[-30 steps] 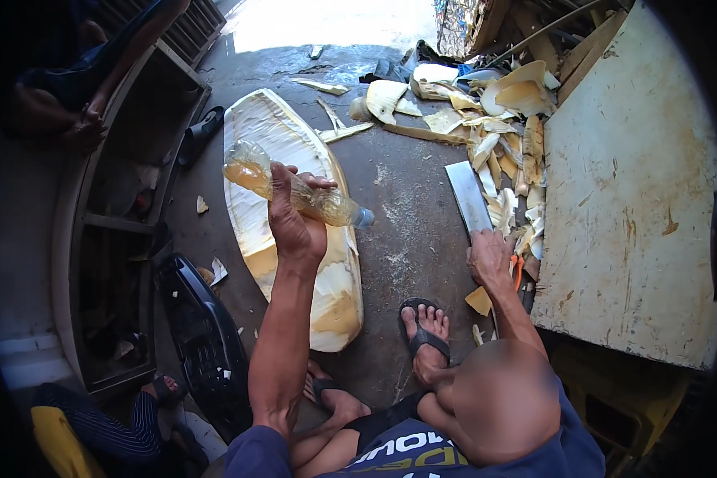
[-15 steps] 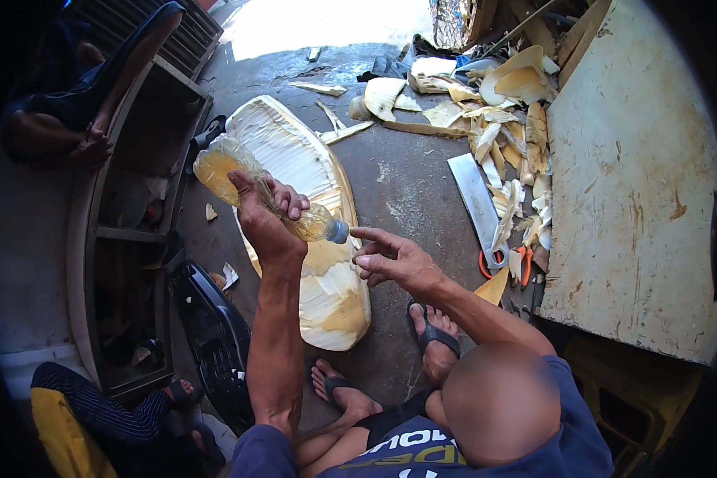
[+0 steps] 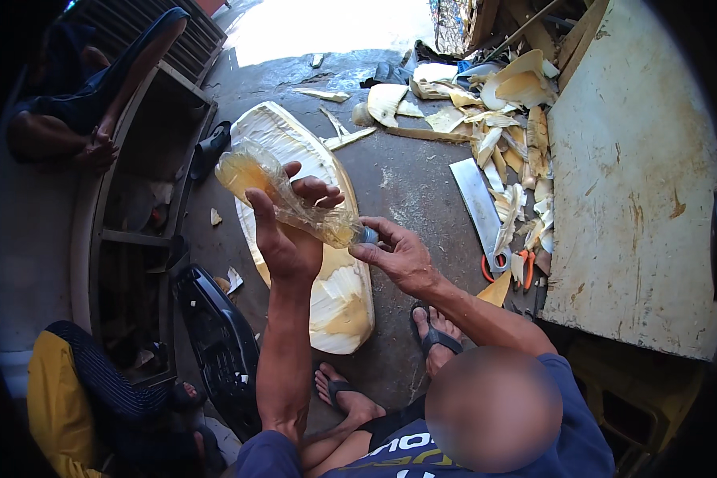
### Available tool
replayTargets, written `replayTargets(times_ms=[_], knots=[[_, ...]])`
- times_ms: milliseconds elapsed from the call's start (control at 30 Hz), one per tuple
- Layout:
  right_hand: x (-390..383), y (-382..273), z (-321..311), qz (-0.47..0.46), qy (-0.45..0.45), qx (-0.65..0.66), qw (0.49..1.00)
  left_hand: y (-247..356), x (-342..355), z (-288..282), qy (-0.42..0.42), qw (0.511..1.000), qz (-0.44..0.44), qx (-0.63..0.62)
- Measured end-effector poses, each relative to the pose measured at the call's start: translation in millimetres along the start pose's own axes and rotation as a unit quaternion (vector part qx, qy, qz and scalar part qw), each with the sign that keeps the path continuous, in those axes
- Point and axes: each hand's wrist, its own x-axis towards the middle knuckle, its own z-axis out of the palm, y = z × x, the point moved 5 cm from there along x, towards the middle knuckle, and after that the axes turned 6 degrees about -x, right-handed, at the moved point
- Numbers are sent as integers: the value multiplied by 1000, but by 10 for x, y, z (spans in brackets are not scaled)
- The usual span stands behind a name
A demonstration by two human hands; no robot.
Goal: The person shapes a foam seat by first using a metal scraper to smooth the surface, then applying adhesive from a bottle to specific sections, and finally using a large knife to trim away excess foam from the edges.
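Note:
Over the long pale foam piece (image 3: 338, 311), a clear crumpled plastic bottle (image 3: 251, 171) with yellowish liquid lies slanted across my left hand (image 3: 291, 247). That hand's thumb and fingers are spread apart, with the bottle passing between them against the palm. My right hand (image 3: 402, 259) is closed at the bottle's neck, thumb and forefinger pinching its blue-grey cap (image 3: 368, 236). The foam piece rests on the floor below both hands, its surface ridged and cut, with yellowish patches.
A black moulded seat shell (image 3: 219, 342) leans at the left beside an open cabinet (image 3: 143, 239). Foam scraps (image 3: 498, 135), a hand saw (image 3: 478, 207) and an orange-handled tool (image 3: 527, 269) lie at right, by a pale board (image 3: 629, 199). Another person (image 3: 64, 135) sits far left.
My right hand has moved up to the bottle and closed on its cap. My left fingers have loosened and spread, and the bottle has shifted slightly right.

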Motion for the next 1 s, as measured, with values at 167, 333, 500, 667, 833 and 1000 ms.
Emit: replayTargets(times_ms=[167, 333, 500, 667, 833, 1000], knots=[[-118, 184, 30, 52, -54, 1, 997, 426, 142, -92, -6, 998, 23, -50], [-152, 187, 81, 10, -52, -124, 991, 346, 159, -131, 51, 998, 37, -15], [-179, 205, 125, 42, -73, -147, 986, 374, 93, -240, 135, 989, 46, 31], [-210, 76, 121, 30, -49, -146, 988, 410, 81, -237, 120, 991, 48, 38], [-192, -34, 25, 2, 54, -194, 979, 309, -9, -53, 196, 979, 54, 34], [-264, -171, 91, -132, 122, -300, 937, 22, -191, -20, 232, 966, 89, 67]])
